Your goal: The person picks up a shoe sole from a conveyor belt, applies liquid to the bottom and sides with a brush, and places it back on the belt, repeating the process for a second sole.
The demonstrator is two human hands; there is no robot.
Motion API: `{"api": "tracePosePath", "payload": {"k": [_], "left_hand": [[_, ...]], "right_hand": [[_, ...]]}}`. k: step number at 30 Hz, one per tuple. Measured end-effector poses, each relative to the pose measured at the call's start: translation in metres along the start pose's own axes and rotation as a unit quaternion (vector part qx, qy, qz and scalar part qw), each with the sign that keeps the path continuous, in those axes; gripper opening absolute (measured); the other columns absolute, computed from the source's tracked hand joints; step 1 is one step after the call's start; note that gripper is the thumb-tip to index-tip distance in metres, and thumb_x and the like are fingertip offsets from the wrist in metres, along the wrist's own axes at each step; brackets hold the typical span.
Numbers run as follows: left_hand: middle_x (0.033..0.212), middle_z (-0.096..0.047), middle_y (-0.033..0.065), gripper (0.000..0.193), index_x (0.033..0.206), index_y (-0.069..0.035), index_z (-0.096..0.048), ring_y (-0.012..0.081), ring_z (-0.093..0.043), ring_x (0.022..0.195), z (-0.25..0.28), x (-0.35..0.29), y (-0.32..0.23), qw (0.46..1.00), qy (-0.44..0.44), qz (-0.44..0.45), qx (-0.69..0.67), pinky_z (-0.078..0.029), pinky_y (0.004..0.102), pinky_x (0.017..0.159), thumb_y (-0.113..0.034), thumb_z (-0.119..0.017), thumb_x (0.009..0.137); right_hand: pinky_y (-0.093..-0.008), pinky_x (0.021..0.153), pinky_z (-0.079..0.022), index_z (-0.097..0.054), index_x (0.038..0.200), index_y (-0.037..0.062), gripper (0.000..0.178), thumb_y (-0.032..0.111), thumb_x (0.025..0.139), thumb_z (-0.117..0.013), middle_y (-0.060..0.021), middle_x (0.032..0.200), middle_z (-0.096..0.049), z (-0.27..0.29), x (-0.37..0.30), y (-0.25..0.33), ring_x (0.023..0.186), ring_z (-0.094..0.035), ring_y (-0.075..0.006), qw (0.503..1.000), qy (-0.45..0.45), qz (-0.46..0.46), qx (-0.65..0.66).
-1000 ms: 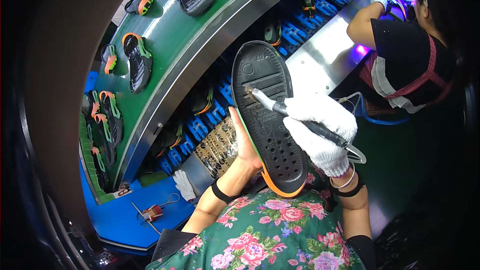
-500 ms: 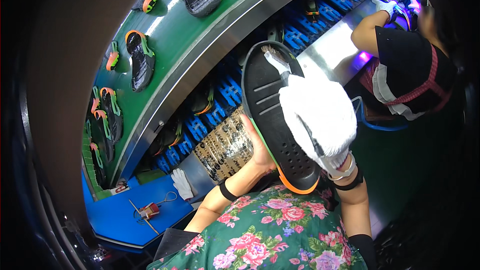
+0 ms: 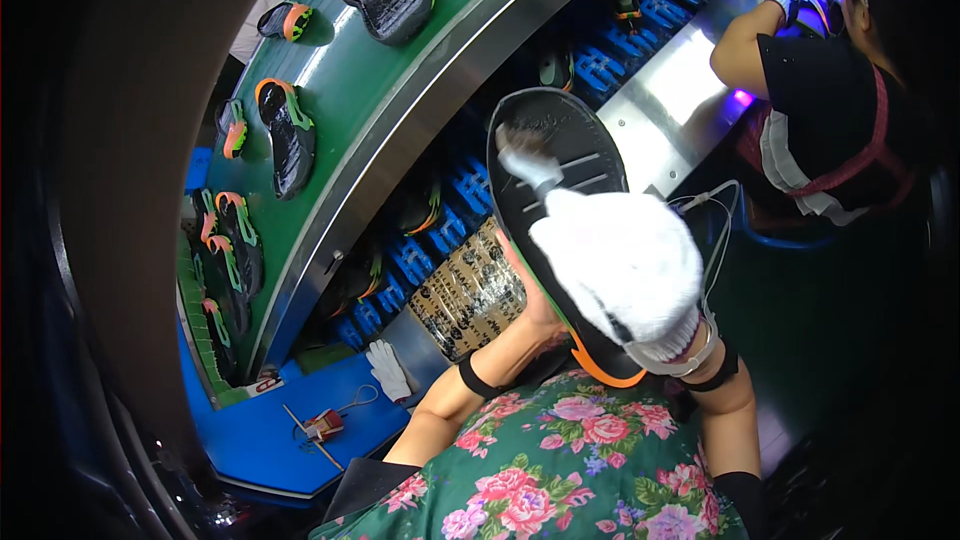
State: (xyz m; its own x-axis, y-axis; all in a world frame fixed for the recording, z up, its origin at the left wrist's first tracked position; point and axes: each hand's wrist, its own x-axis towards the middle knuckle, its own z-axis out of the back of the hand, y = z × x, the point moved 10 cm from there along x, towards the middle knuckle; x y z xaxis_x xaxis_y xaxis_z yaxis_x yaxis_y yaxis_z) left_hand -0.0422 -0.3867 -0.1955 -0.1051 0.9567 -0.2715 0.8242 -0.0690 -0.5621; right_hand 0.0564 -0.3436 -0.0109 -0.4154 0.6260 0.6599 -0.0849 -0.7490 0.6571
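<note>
A black shoe sole (image 3: 585, 152) with a green side edge and an orange heel rim is held up before my chest, its wide end pointing away from me. My left hand (image 3: 538, 305), bare, grips its left side from beneath, so some fingers are hidden. In a white knit glove, my right hand (image 3: 630, 265) covers the sole's lower middle and closes around a flat paintbrush (image 3: 532, 165). The brush's bristles touch the upper left part of the sole, beside its raised bars. A wet-looking sheen marks the area by the bristles.
Shoe parts (image 3: 285, 140) ride a green conveyor (image 3: 350, 90) at the left. Below it lie blue racks (image 3: 415, 255) and a taped carton (image 3: 470, 290). A blue table (image 3: 270, 430) bears a white glove (image 3: 388, 368). A co-worker (image 3: 810, 110) sits at the right.
The brush and my gloved right hand have moved down the sole toward me, away from its far tip. The glove now covers the holes near the heel. My left hand keeps its grip.
</note>
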Motion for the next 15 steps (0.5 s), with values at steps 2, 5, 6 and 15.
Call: {"api": "tracePosePath", "payload": {"k": [2,5,6,15], "left_hand": [[0.159,-0.048,0.0117,0.117,0.162,-0.012,-0.037,0.0301,-0.049,0.144,-0.006,0.004,0.004,0.996,0.064,0.001,-0.068,-0.037,0.0490,0.122,-0.098,-0.018,0.085],[0.159,-0.048,0.0121,0.117,0.161,-0.011,-0.037,0.0304,-0.049,0.143,-0.001,0.011,0.010,0.990,0.086,-0.004,-0.111,-0.037,0.0492,0.122,-0.098,-0.018,0.085],[0.159,-0.048,0.0122,0.117,0.161,-0.011,-0.038,0.0304,-0.049,0.143,0.001,0.012,0.010,0.989,0.084,-0.009,-0.119,-0.038,0.0493,0.122,-0.098,-0.018,0.085],[0.157,-0.050,0.0134,0.119,0.160,-0.011,-0.038,0.0313,-0.051,0.142,-0.004,0.013,0.020,0.983,0.115,0.006,-0.142,-0.038,0.0499,0.121,-0.099,-0.019,0.084]], "right_hand": [[-0.0397,0.083,-0.059,-0.077,0.117,0.0054,0.035,0.011,0.083,-0.080,-0.0118,0.109,-0.077,-0.003,0.004,-0.008,0.097,-0.075,-0.0274,0.998,-0.005,-0.055,0.038],[-0.0396,0.082,-0.059,-0.077,0.118,0.0088,0.032,0.013,0.086,-0.080,-0.0115,0.110,-0.077,0.022,0.012,-0.011,0.097,-0.075,-0.0266,0.991,0.013,-0.028,0.130],[-0.0393,0.083,-0.058,-0.077,0.118,0.0086,0.033,0.013,0.086,-0.079,-0.0106,0.113,-0.077,0.030,0.009,-0.011,0.099,-0.074,-0.0266,1.000,-0.020,-0.012,0.006],[-0.0413,0.091,-0.059,-0.077,0.119,0.0040,0.032,0.010,0.088,-0.074,-0.0100,0.114,-0.077,0.030,0.008,-0.002,0.100,-0.073,-0.0277,0.993,0.032,0.005,0.113]]}}
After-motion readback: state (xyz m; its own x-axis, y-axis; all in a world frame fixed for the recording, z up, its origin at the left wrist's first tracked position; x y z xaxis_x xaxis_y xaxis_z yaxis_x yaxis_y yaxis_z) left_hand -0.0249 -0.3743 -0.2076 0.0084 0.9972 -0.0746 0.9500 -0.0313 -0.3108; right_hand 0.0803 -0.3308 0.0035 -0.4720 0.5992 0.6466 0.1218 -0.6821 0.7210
